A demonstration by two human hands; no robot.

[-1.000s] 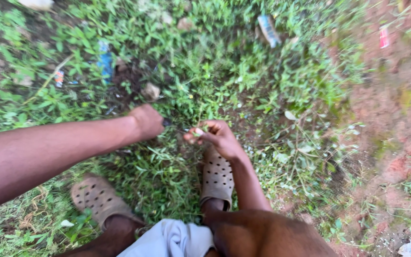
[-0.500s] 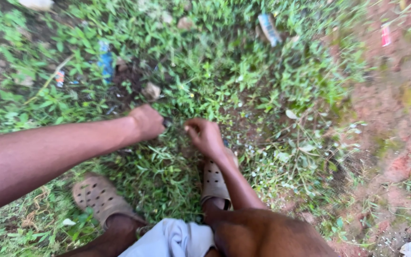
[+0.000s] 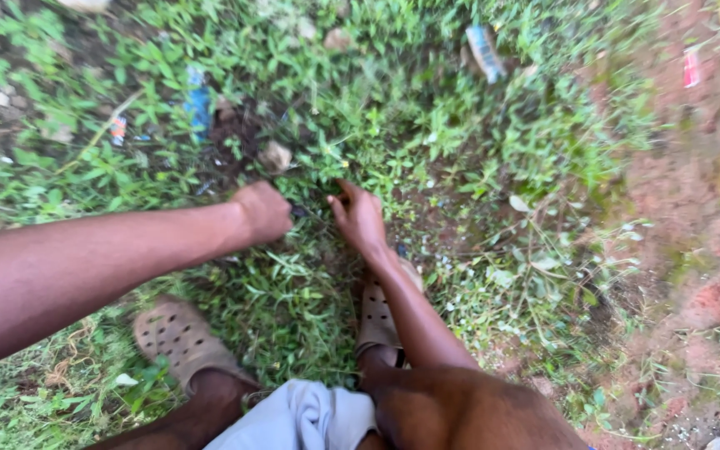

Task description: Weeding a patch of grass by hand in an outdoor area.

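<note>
1. Here, the person bends over a patch of low green weeds [image 3: 352,125], and both hands are down among the leaves near the middle of the view.
2. The left hand [image 3: 262,212] is closed into a fist. A small dark thing [image 3: 297,212] sticks out of it toward 3 o'clock, but it is too small and blurred to say what it is.
3. The right hand [image 3: 358,217] is just beside the left one, at its 3 o'clock. Its fingers [image 3: 345,190] point to 12 o'clock and reach into the weeds; I cannot tell if they are closed on a stem or only touch the leaves.
4. The weeds that the hands touch grow right in front of the feet, and the patch goes on toward 12 o'clock.
5. At 6 o'clock from the hands there are two tan sandals with holes: the left sandal [image 3: 178,337] and the right sandal [image 3: 377,312], partly hidden under the right forearm.
6. A light grey cloth [image 3: 297,417] shows at the bottom edge.
7. Bare red soil [image 3: 702,208] lies at 3 o'clock, and a blue scrap [image 3: 198,102] lies in the weeds at 11 o'clock.
</note>
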